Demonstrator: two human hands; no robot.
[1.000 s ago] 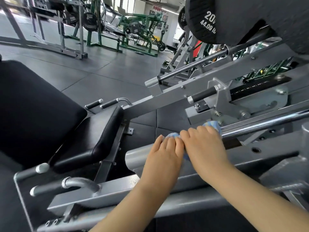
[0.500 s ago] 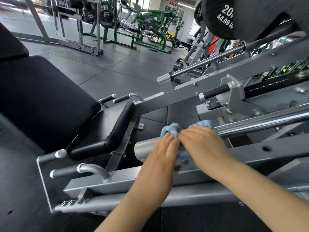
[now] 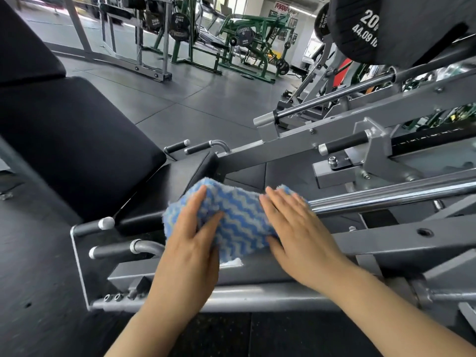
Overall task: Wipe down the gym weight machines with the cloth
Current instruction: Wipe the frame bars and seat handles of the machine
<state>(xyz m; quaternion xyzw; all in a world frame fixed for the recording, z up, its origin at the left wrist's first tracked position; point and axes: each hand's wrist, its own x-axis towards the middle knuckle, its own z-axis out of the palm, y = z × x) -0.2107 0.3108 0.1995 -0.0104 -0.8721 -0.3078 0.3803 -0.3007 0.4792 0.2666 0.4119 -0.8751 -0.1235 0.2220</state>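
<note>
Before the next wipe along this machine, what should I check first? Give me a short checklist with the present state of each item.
1. Cloth spread over the rail end: ok.
2. Left hand flat on the cloth: ok.
3. Right hand pressing the cloth's other side: ok.
4. Chrome bar ahead free of obstacles: ok as far as visible.
5. Weight plate overhead secured: cannot tell.
6. Fingers clear of the grey frame and moving parts: cannot tell; fingertips are hidden behind the cloth.
</note>
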